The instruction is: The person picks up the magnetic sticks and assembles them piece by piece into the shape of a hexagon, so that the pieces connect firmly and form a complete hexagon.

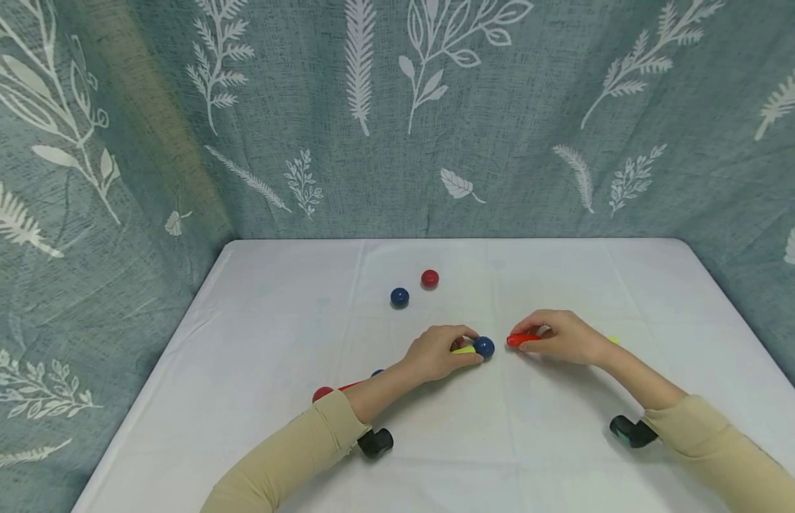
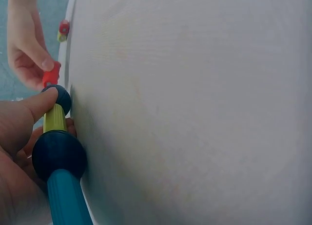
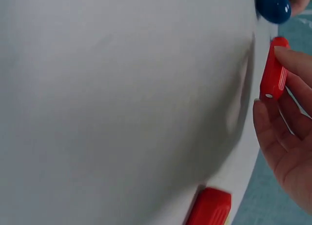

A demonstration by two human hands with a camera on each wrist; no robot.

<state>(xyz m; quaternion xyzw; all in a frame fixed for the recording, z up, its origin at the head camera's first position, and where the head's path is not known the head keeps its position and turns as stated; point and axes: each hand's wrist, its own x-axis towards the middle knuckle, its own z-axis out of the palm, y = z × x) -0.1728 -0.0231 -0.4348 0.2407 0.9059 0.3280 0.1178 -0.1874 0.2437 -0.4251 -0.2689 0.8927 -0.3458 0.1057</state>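
In the head view my left hand (image 1: pixel 439 353) grips a toy chain of balls and ribbed rods. A blue ball (image 1: pixel 484 347) forms its right end, and my thumb lies against it. Behind that ball come a yellow-green rod (image 2: pixel 54 118), a second dark blue ball (image 2: pixel 59 155) and a teal rod (image 2: pixel 69 198), seen in the left wrist view. My right hand (image 1: pixel 560 338) pinches a short red rod (image 1: pixel 522 340) between thumb and fingers. Its end points at the blue ball, with a small gap between them.
Beyond the hands lie a loose blue ball (image 1: pixel 399 298) and a red ball (image 1: pixel 429 278) on the white table (image 1: pixel 276 306). Another red ball (image 1: pixel 322 393) with a red rod is partly covered by my left forearm. A second red rod (image 3: pixel 209 208) lies near my right wrist.
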